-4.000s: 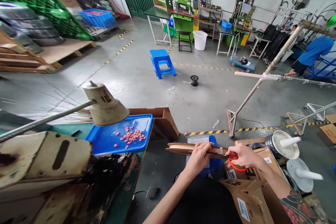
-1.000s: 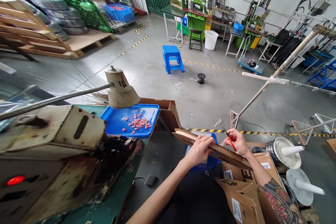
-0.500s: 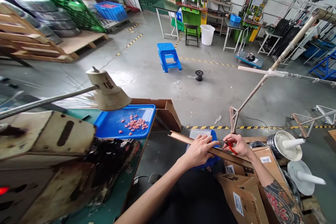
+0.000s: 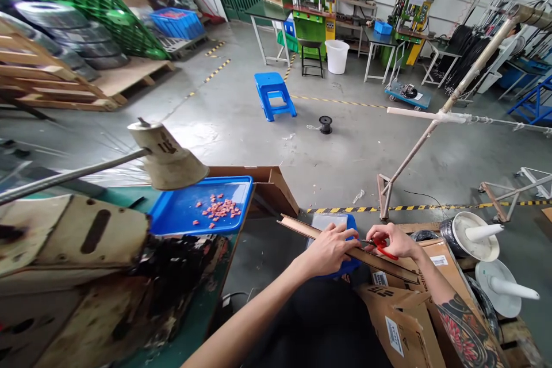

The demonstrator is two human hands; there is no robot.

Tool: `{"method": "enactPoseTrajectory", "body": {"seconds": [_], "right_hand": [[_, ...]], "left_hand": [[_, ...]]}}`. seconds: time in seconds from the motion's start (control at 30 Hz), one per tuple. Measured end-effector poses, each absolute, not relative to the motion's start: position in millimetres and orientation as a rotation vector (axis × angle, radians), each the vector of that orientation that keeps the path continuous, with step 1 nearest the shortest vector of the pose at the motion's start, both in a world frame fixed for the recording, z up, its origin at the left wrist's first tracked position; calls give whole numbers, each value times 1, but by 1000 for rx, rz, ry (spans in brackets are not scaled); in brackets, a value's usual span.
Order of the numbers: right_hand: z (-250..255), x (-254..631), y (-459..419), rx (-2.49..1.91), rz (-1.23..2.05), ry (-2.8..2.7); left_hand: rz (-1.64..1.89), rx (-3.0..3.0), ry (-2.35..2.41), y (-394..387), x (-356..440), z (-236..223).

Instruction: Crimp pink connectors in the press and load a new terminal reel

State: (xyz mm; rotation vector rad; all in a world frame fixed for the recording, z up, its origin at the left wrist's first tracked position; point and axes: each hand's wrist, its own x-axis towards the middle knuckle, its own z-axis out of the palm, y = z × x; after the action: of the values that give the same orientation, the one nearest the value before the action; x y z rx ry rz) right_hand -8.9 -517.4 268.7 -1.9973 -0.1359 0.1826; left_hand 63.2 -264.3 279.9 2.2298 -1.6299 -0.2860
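My left hand (image 4: 330, 250) is closed on the edge of a flattened cardboard sheet (image 4: 302, 225) held edge-on in front of me. My right hand (image 4: 394, 240) grips red-handled scissors (image 4: 382, 247) whose blades meet the cardboard just right of my left fingers. The sheet runs from upper left down to the right over an open cardboard box (image 4: 431, 276). Under the sheet a blue bin (image 4: 340, 267) shows in part.
A blue tray (image 4: 176, 215) with several small pink pieces sits on the green bench at left, beside a worn machine (image 4: 73, 247) and its lamp cone (image 4: 166, 155). White spools (image 4: 474, 236) stand at right. A blue stool (image 4: 273, 92) and black reel (image 4: 325, 123) are on the floor.
The cardboard sheet has tilted and dropped slightly. My right hand with the scissors has moved in closer to my left hand. The view has shifted a little.
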Motion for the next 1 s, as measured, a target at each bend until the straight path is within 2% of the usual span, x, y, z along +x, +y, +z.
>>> {"method": "enactPoseTrajectory", "body": {"seconds": [0.17, 0.37, 0.5, 0.87, 1.0], "right_hand": [[270, -36, -514, -1964, 220, -161], [241, -69, -470, -2228, -302, 53], [232, -68, -458, -2333, -464, 34], [241, -60, -461, -2536, -510, -108], [237, -60, -461, -2600, -493, -86]], "left_hand": [[-300, 2225, -1643, -270, 58, 280], [-331, 2243, -1656, -284, 63, 278], [-336, 2259, -1653, -287, 66, 278], [-305, 2158, -1539, -301, 59, 265], [-245, 2044, -1360, -265, 78, 253]]}}
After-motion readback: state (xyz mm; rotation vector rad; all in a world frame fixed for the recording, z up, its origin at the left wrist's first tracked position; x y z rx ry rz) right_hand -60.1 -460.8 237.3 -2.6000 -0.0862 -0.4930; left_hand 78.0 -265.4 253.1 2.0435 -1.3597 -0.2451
